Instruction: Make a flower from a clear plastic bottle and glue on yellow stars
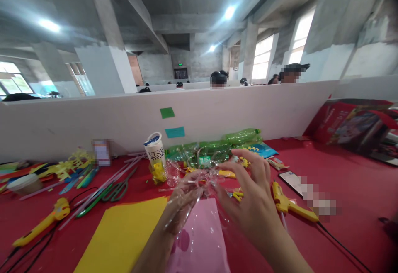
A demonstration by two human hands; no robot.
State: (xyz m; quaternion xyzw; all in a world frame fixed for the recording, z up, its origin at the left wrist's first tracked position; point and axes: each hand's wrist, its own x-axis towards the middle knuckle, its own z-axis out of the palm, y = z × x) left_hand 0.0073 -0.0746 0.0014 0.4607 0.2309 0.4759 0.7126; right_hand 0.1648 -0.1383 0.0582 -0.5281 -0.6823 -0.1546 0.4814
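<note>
Both my hands hold a clear plastic piece cut into curled strips above a pink sheet. My left hand grips it from below, fingers closed around its transparent body. My right hand pinches its strips from the right, fingers bent. A yellow sheet lies to the left of the pink one on the red table.
Green plastic bottles lie by the white partition. A white cup, scissors, two yellow glue guns, a phone, paper cut-outs and a red box surround me. People sit beyond the partition.
</note>
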